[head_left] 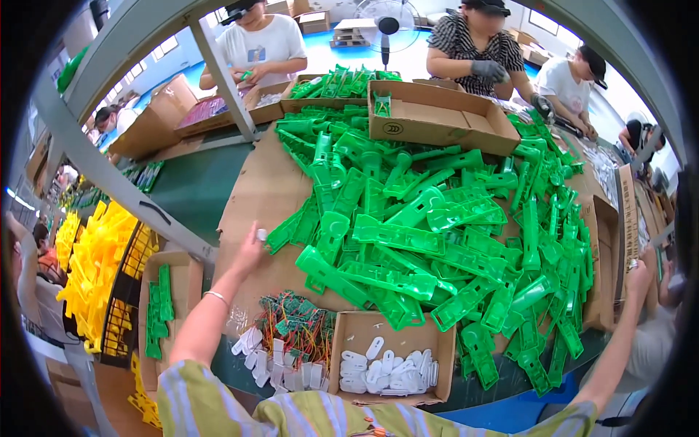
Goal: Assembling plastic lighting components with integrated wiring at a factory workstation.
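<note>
My left hand is over the cardboard sheet, beside the left edge of a large heap of green plastic shells. Its fingers are apart, with white on one fingertip, close to a long green shell; no held thing shows. My right arm reaches far out to the right. There my right hand is at the edge of a long cardboard box, its fingers drawn together with a small whitish spot at the tips. What they pinch, if anything, is too small to make out.
Near me stand a box of white plastic pieces and a pile of circuit boards with wires. A box with green parts and yellow parts lie left. An open carton rests on the heap; co-workers sit beyond it.
</note>
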`<state>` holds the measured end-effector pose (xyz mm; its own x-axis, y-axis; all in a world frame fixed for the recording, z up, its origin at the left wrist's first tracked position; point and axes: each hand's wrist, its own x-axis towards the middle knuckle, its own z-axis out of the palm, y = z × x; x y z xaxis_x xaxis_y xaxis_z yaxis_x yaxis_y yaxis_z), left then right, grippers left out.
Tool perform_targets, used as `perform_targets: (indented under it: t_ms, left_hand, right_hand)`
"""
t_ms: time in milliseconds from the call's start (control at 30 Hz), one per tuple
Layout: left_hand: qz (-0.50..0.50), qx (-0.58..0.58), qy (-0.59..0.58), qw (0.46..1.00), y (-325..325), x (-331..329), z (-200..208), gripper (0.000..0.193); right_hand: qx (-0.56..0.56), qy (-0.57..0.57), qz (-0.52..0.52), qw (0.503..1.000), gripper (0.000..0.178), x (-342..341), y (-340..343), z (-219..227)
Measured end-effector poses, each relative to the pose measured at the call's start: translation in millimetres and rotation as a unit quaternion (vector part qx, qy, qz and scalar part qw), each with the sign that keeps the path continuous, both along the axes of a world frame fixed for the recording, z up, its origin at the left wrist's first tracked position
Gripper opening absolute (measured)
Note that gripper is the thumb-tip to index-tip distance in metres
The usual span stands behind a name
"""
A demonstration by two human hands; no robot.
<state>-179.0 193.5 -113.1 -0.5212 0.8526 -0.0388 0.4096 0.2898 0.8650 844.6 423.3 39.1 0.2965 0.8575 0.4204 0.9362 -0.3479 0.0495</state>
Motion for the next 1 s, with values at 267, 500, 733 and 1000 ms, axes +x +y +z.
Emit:
perform_targets:
  t_ms: [267, 500, 733, 1000]
  left_hand:
    - [-0.246, 0.095, -0.116, 0.957, 40.1, 101.4, 24.1, 0.050]
    - [-0.093, 0.134, -0.328, 0.931, -60.5, 34.9, 65.4, 0.031]
    - [0.200, 0.358, -0.369, 0.834, -248.7, 62.6, 84.3, 0.041]
    - [0.256, 0.012, 0.462, 0.849, -311.7, 96.3, 85.1, 0.052]
  right_hand:
    - [0.234, -0.092, 0.307, 0.918, 0.021, -254.7, -110.0, 90.2]
    - [0.145, -0.047, 0.656, 0.739, 0.034, -497.8, -115.7, 126.1]
    - [0.129, -0.053, 0.843, 0.519, 0.024, -710.9, -78.4, 100.8]
    - [-0.205, -0.051, 0.833, 0.512, 0.045, -851.7, -138.2, -5.5]
